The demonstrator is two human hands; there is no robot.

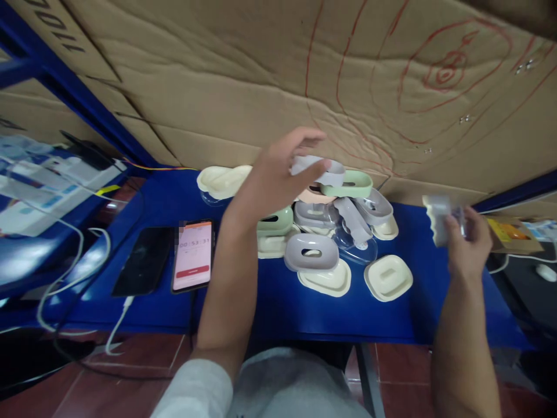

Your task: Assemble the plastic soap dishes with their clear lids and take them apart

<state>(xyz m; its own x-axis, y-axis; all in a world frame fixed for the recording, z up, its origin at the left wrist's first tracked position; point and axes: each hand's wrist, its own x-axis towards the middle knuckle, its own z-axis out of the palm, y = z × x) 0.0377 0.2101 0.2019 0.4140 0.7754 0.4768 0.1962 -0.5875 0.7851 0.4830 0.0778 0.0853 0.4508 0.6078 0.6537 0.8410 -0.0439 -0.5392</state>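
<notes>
My left hand (pixel 289 168) is over the back of a heap of oval soap dish parts, thumb and fingers apart. A lilac-grey soap dish (pixel 334 172) lies just behind and between them; whether the hand touches it I cannot tell. My right hand (pixel 469 238), off to the right above the table, is closed around a soap dish (pixel 439 220) seen side-on and blurred, with a cream wavy edge and a clear part. In the heap are a green dish (pixel 352 184), a grey slotted dish (pixel 312 253) and a clear tray (pixel 359 251). A cream piece (pixel 389 278) lies apart at the front.
Blue table (pixel 278 316) with a cardboard wall (pixel 243 75) behind it. On the left lie a phone showing a timer (pixel 192 255), a black phone (pixel 143 261) and a white cable (pixel 117 325). Cream parts (pixel 224 180) sit at the back left. A yellow box (pixel 513 232) stands far right.
</notes>
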